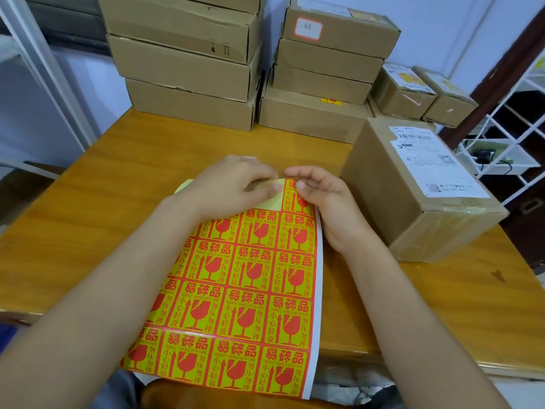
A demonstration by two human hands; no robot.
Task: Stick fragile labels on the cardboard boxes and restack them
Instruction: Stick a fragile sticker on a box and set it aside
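**Peeling the top-right label off the sheet**

A sheet of fragile labels (pixel 236 290) lies flat on the wooden table (pixel 103 202), its long axis running from the person's body out toward the stacked boxes, its near end hanging over the table's edge. Both hands meet at the far end of the sheet. The left hand (pixel 233 184) rests on the bare yellow backing of the top row, fingers curled and pressing it down. The right hand (pixel 318 199) pinches at the top-right label (pixel 293 199), thumb and forefinger at its upper left corner; whether that corner has lifted cannot be told.

The label stands upright to the person, its long axis along the sheet's. The large cardboard box (pixel 413 184) sits just beside the right hand, to its right, its top face bearing a white shipping label (pixel 427 160). The right hand is nearer, so the peeled label would likely travel rightward to it. Further boxes (pixel 188 72) are stacked at the table's back.
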